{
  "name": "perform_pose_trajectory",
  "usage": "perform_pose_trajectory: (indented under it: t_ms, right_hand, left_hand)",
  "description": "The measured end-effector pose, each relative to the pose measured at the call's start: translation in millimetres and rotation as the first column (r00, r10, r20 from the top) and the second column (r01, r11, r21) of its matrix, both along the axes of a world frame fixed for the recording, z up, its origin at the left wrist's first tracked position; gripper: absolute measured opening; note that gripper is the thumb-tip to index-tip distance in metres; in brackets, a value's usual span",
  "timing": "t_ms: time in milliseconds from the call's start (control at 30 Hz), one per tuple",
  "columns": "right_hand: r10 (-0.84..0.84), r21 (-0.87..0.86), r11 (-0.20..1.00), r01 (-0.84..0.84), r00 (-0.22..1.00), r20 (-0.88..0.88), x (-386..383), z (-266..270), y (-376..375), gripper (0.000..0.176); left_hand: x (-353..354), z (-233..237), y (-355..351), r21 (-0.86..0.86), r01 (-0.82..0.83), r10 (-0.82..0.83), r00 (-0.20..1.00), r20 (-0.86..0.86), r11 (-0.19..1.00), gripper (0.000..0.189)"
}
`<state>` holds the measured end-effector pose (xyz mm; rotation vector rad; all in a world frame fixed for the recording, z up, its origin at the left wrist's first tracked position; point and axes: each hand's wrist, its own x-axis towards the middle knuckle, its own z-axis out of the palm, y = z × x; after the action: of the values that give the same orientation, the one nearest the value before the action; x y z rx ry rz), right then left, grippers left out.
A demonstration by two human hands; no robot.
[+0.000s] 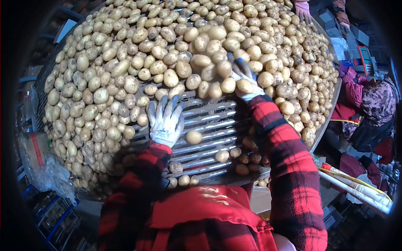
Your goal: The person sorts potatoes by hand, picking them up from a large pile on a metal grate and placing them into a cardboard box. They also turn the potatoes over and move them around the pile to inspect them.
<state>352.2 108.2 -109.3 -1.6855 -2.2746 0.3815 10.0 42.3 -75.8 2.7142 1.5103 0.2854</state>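
A large heap of potatoes (171,78) covers a slatted metal table (201,157). My left hand (166,121), in a white glove with grey-blue fingertips, lies with fingers spread on the slats at the heap's near edge. Reaching further into the pile, my right hand (246,79) wears a similar glove. Its fingers are stretched out against the potatoes, slightly blurred, and one potato (245,86) overlaps the palm. Several potatoes just ahead of it are smeared by motion. A single potato (194,137) sits on the slats between my forearms.
Several potatoes (250,158) lie close to my red apron (201,209). At the right sits another person (370,100) in pink patterned clothing; a pink-gloved hand (302,10) touches the far edge. Clear plastic bags (52,173) hang at left, and white poles (356,190) stick out at right.
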Motion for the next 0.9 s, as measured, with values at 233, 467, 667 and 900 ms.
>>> perform_pose_trajectory:
  t_ms: [233, 467, 667, 900]
  right_hand:
    - [-0.164, 0.329, 0.943, -0.058, 0.779, 0.606, 27, 10, 62, 0.040]
    - [-0.238, 0.398, 0.917, -0.024, 0.769, 0.594, 51, 46, 89, 0.038]
    - [-0.281, 0.390, 0.920, 0.031, 0.746, 0.604, 72, 67, 92, 0.027]
    - [-0.381, 0.325, 0.913, 0.245, 0.797, 0.468, 32, 144, 61, 0.040]
  left_hand:
    - [0, 0, 3, -0.016, -0.019, 0.018, 0.999, -0.032, 1.000, 0.047]
    - [-3, -5, 0, 0.014, -0.051, 0.051, 0.998, 0.035, 0.999, 0.047]
    - [-5, -5, 1, 0.022, -0.042, 0.039, 0.995, 0.088, 0.999, 0.046]
    - [-4, -6, 0, 0.033, -0.040, 0.036, 0.992, 0.118, 0.999, 0.042]
